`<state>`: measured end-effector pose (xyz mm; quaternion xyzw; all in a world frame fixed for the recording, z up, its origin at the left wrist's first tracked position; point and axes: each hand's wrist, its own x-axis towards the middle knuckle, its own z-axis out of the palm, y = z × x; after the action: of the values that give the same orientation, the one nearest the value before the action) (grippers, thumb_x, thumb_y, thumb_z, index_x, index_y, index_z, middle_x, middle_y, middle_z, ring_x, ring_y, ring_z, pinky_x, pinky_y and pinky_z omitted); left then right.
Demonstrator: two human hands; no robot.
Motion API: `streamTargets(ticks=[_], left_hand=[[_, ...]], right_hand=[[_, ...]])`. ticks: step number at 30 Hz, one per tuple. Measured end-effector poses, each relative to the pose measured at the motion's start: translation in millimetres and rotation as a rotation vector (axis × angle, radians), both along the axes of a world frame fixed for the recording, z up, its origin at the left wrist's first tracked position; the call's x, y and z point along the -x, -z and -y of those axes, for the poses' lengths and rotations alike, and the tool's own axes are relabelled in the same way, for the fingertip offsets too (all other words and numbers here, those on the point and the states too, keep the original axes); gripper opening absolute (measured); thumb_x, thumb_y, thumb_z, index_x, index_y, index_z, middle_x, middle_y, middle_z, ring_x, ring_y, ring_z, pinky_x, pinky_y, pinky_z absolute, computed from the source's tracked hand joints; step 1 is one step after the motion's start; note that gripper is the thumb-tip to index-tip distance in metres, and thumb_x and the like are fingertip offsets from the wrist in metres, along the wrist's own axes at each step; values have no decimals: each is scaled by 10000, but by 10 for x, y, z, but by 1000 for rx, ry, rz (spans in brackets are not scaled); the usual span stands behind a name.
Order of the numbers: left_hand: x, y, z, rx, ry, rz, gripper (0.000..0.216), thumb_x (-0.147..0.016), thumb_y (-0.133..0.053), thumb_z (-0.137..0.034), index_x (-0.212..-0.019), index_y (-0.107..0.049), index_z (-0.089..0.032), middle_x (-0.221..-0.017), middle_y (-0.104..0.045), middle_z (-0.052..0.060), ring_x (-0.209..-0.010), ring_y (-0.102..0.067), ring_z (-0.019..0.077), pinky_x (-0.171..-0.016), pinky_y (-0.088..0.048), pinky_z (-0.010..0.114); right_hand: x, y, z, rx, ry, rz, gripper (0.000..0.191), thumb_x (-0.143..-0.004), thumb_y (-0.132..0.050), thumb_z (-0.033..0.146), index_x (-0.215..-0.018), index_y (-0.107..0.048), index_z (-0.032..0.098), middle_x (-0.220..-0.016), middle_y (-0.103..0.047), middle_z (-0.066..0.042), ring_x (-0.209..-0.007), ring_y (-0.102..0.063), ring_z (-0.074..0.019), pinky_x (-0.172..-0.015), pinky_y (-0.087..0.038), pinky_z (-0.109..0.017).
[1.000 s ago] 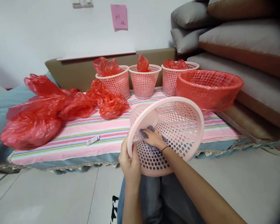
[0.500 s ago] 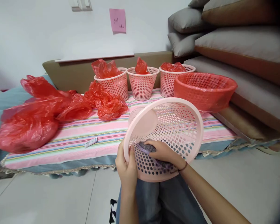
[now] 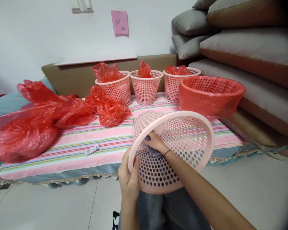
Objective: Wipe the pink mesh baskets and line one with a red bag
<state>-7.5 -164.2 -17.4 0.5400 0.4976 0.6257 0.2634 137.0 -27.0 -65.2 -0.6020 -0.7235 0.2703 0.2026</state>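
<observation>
Right hand [image 3: 156, 142] now deeper inside basket [image 3: 182, 115], gripping cloth [image 3: 154, 152] | left hand [image 3: 129, 179] clasps rim [image 3: 141, 135], probably to steady the tilt | near sofa's [image 3: 86, 173] front edge

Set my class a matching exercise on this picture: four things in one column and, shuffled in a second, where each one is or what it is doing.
Things
1. Left hand
2. Right hand
3. Pink note
4. Grey-and-brown cushions

Places and states
A. Stuck on the white wall
B. Inside the tilted pink basket, with a greyish cloth
C. Piled up at the right of the picture
D. Gripping the tilted basket's rim

Pairs: 1-D, 2-B, 3-A, 4-C
</observation>
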Motion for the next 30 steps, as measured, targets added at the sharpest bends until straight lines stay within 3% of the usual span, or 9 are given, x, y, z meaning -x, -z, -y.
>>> streamTargets(ticks=[4,7,11,14,18,21,24,27,30], left_hand=[[39,39,-23,8,-80,42,335,-875,-676,-352,-1183,-692,-221,-1168,-725,70,-1093,-678,244,-977,-519,355],[42,36,-26,-10,-106,41,326,-866,-689,-356,-1160,-702,-216,-1127,-736,65,-1047,-691,237,-939,-534,344],[26,16,-15,-3,-113,40,328,-872,-686,-349,-1181,-692,-238,-1149,-727,57,-1063,-681,227,-948,-523,329],[29,13,-10,13,-118,43,332,-876,-681,-347,-1192,-683,-243,-1168,-720,56,-1071,-677,225,-959,-516,332],[40,1,-1,-2,-123,-16,320,-869,-684,-349,-1159,-699,-215,-1120,-733,63,-1028,-692,234,-920,-541,339],[19,-19,9,-7,-93,-23,333,-876,-673,-346,-1182,-692,-217,-1165,-724,69,-1084,-679,245,-967,-529,358],[-22,-42,15,9,-80,1,336,-888,-660,-334,-1206,-678,-227,-1198,-714,68,-1108,-671,239,-987,-518,358],[-52,-55,16,-4,-69,-14,332,-893,-654,-322,-1211,-676,-229,-1195,-712,71,-1119,-666,238,-1002,-514,363],[-58,-53,20,-24,-42,-44,341,-901,-644,-314,-1228,-673,-224,-1200,-708,82,-1141,-658,249,-1029,-506,386]], right_hand=[[105,211,84,52,-25,154,617,-860,-605,394,-1452,-483,276,-1579,-361,-63,-1369,-377,-371,-1115,-313,-544],[75,221,135,74,-52,211,589,-890,-554,443,-1442,-500,246,-1508,-454,-89,-1297,-447,-366,-1089,-349,-525],[-24,81,267,69,-128,230,556,-852,-590,359,-1386,-563,208,-1425,-545,-107,-1197,-536,-326,-1078,-380,-459],[-146,-66,605,32,-223,187,582,-807,-607,263,-1383,-562,191,-1401,-568,-100,-1223,-532,-283,-1101,-368,-400],[-384,-261,1197,51,-291,-17,578,-728,-597,184,-1305,-625,211,-1331,-613,-82,-1189,-565,-270,-1070,-422,-411],[-541,-373,1423,95,-317,-243,585,-715,-588,173,-1291,-629,263,-1365,-597,-54,-1253,-548,-261,-1119,-398,-429],[-571,-397,1400,29,-264,-386,575,-804,-590,247,-1378,-558,266,-1450,-539,-54,-1352,-478,-255,-1180,-329,-451],[-461,-323,1291,1,-146,-283,516,-921,-553,430,-1412,-540,272,-1516,-484,-58,-1447,-357,-307,-1206,-238,-557],[-311,-206,1209,-9,-17,-171,489,-1006,-378,511,-1417,-539,302,-1543,-451,-27,-1511,-198,-341,-1188,-111,-685]])
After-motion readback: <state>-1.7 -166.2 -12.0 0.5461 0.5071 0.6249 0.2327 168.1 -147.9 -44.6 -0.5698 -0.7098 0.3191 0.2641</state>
